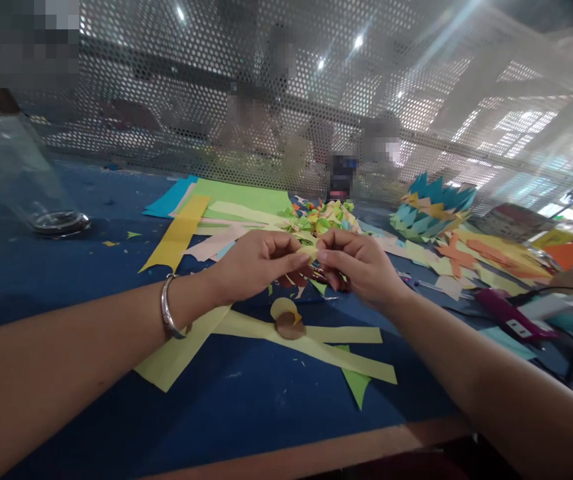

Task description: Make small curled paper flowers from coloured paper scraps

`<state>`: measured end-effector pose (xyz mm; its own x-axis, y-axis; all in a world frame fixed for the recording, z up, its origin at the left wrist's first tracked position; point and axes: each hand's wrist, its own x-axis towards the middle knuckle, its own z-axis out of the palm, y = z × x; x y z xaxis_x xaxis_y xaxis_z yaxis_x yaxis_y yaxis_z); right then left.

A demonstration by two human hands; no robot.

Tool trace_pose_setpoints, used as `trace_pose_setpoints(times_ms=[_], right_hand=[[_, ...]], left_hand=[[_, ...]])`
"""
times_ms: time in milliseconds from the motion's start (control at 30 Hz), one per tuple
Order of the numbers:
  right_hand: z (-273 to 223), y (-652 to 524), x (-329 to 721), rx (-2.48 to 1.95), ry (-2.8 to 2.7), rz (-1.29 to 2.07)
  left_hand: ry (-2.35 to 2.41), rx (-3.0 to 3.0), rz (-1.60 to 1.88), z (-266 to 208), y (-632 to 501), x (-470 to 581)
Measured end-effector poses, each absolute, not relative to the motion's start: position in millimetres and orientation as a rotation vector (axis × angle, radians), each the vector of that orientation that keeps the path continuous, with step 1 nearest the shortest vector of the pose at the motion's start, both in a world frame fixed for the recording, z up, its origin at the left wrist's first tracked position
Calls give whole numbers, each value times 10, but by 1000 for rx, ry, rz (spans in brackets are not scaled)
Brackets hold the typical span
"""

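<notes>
craft workspace, paper scraps [335, 217], blue table [81, 275]

left hand [253, 264]: bare | left wrist [189, 303]: shiny silver bangle [167, 311] | right hand [361, 265]: bare

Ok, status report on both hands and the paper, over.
Left hand and right hand: pinching small yellow paper piece between them. Pale strips: on blue table, near side. Paper scraps: heaped beyond hands. Nothing blocking fingertips.
</notes>
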<state>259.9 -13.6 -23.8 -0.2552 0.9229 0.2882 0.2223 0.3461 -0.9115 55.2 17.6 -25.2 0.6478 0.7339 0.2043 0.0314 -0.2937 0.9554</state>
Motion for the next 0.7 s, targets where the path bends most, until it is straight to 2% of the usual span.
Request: trace_pose_setpoints(times_ms=[133,333,500,700], right_hand=[[-258,-131,2596,-1038,-1698,933],[-245,-129,2579,-1099,-1728,908],[-255,-85,2611,-1259,-1841,855],[-284,-54,2618,-1420,-2128,686]], left_hand=[[675,1723,833,-249,162,563],[787,1881,687,-200,224,499],[939,2330,412,-113,231,418],[882,2498,131,-89,138,427]])
